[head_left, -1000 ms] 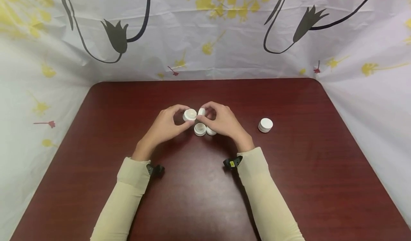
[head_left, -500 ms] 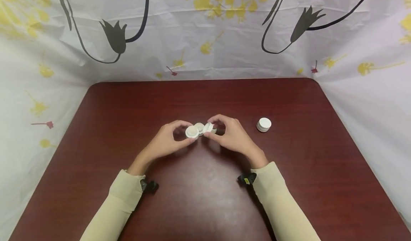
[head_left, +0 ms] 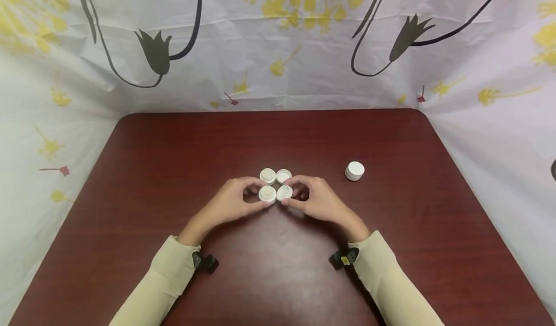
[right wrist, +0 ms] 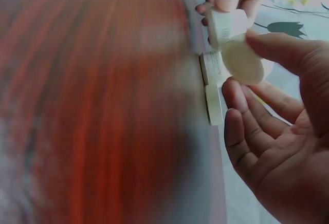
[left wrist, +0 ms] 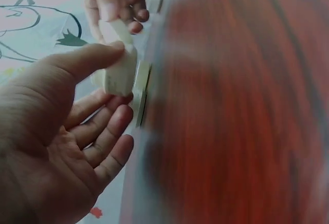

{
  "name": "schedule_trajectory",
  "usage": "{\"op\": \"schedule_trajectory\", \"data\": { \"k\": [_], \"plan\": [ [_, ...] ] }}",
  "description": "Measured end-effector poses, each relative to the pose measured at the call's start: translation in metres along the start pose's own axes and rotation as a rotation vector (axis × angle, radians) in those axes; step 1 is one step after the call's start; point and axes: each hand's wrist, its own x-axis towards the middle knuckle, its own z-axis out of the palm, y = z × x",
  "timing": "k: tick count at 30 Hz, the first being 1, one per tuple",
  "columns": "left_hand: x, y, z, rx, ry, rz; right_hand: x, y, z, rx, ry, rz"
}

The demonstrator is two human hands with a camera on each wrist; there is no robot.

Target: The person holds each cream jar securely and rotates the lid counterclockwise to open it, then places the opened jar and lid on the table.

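Observation:
My left hand (head_left: 231, 201) pinches a small white cosmetic jar (head_left: 267, 194), uncovered, between thumb and fingers. In the left wrist view this jar (left wrist: 121, 72) is held a little above the table. A round white lid (head_left: 284, 193) is pinched by my right hand (head_left: 322, 199), its inner side facing up. From the right wrist, the lid (right wrist: 243, 62) shows its flat outer face, close beside the jar. Just beyond both hands, a second uncovered jar (head_left: 267, 175) stands on the table, and a second lid (head_left: 284, 175) lies to its right.
A capped white jar (head_left: 354, 170) stands farther right on the dark red wooden table (head_left: 278, 278). A white patterned cloth (head_left: 312, 75) hangs around the back and sides. Each wrist carries a small black camera.
Both hands have come toward the near side and lower with the jar and lid. The lid has turned from edge-on to inner side up. The second jar and lid now show beyond them.

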Motion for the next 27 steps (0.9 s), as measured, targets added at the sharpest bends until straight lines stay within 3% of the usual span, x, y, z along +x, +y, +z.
{"op": "schedule_trajectory", "data": {
  "k": [9,19,27],
  "plan": [
    [-0.003,-0.002,0.008,0.013,0.011,0.014,-0.006,0.016,0.011,-0.028,0.029,-0.006],
    [-0.001,-0.007,0.011,0.064,0.032,0.028,-0.003,0.018,0.016,-0.115,0.099,-0.064],
    [-0.001,-0.007,0.012,0.061,0.049,0.03,-0.002,0.017,0.015,-0.121,0.09,-0.042]
  ]
}}
